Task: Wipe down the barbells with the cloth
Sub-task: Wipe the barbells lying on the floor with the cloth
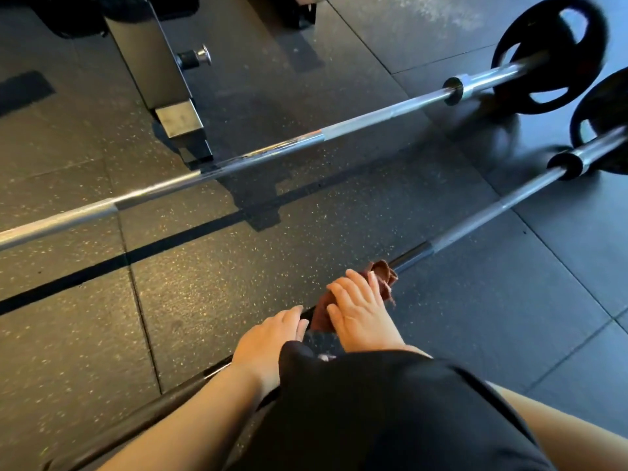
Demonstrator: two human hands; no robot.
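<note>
- Cloth (385,278): brown, bunched round the near bar (475,226) about mid-shaft, mostly under my R hand (360,307).
- R hand: fingers curled over the cloth, thumb on my side. It's clamped on cloth + bar together, so I'd say I'm mid-wipe.
- L hand (268,338): on the near bar too, just beside the cloth, on the side away from the near plate (605,113). Fingers lie over the top; can't tell if they wrap under.
- Done so far: hard to judge. No visible diff. in shine along the near bar, so I can't say which stretch has been wiped.
- Left on the near bar, prob.: the run from the cloth up to the collar + sleeve by the near plate. Maybe also the dark end passing under my L forearm.
- Far bar (272,154): beyond the near bar, well apart, roughly parallel, nothing touching it. I reckon it needs a full wipe.
- Overall: at best partway thru bar 1 of 2.
- Far plate (550,52) sits on the far bar, on the same side as the near plate.
- Bench foot (180,120): past the far bar, well apart from the near bar.
- Floor mats (204,283) lie under the near bar; my black shorts (373,402) are on my side of it.
</note>
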